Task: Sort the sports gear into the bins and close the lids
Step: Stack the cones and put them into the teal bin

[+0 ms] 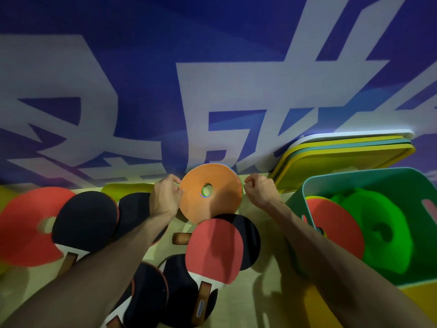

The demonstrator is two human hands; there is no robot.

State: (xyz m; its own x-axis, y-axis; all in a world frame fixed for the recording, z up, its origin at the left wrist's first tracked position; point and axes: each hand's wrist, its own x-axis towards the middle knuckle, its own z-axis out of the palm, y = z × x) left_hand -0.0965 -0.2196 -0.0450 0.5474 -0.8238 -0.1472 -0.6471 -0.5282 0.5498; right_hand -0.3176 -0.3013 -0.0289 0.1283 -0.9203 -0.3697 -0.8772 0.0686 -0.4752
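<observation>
An orange disc cone (210, 192) with a centre hole is held up at the middle, tilted toward me. My left hand (165, 195) pinches its left rim. My right hand (259, 189) is at its right rim with curled fingers; whether it touches the rim is unclear. To the right stands a teal bin (340, 178) holding a red disc cone (335, 228) and a green disc cone (378, 233). Several table tennis paddles lie on the table: a red-faced one (212, 247) in the middle and black ones (85, 221) at the left and bottom.
Stacked lids (343, 157), yellow, teal and white, lean against the blue banner wall (212, 67) behind the bin. A large red disc cone (23, 230) lies at the far left under a paddle. A yellow object (418, 297) shows at the bottom right.
</observation>
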